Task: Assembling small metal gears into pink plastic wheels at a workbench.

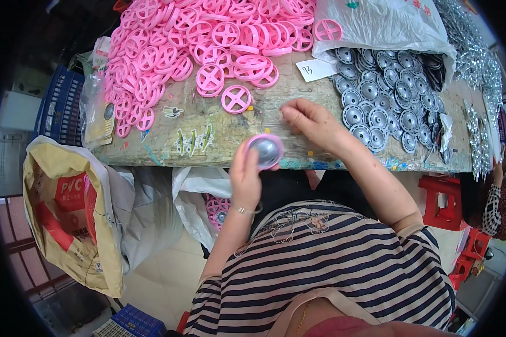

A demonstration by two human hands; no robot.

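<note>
My left hand (pixel 246 178), with a bracelet at the wrist, holds a pink ring (pixel 256 137) with a domed silver-grey disc (pixel 269 150) set in it, near the table's front edge. My right hand (pixel 312 119) hovers over the table to the right of it, fingers curled together; what they hold, if anything, is hidden. Beyond my hands lies a single pink wheel-shaped ring with a cross inside (pixel 236 99). A large heap of such pink rings (pixel 208 33) covers the far left and middle. Dark grey round discs (pixel 379 118) are piled to the right of my right hand.
A white plastic bag (pixel 376 25) lies behind the discs, with a paper slip (pixel 317 70) beside it. Silver tinsel (pixel 478 67) hangs at the right edge. A yellowish sack (pixel 73 224) and a white bag of pink parts (pixel 199 194) stand below the worn tabletop (pixel 219 132).
</note>
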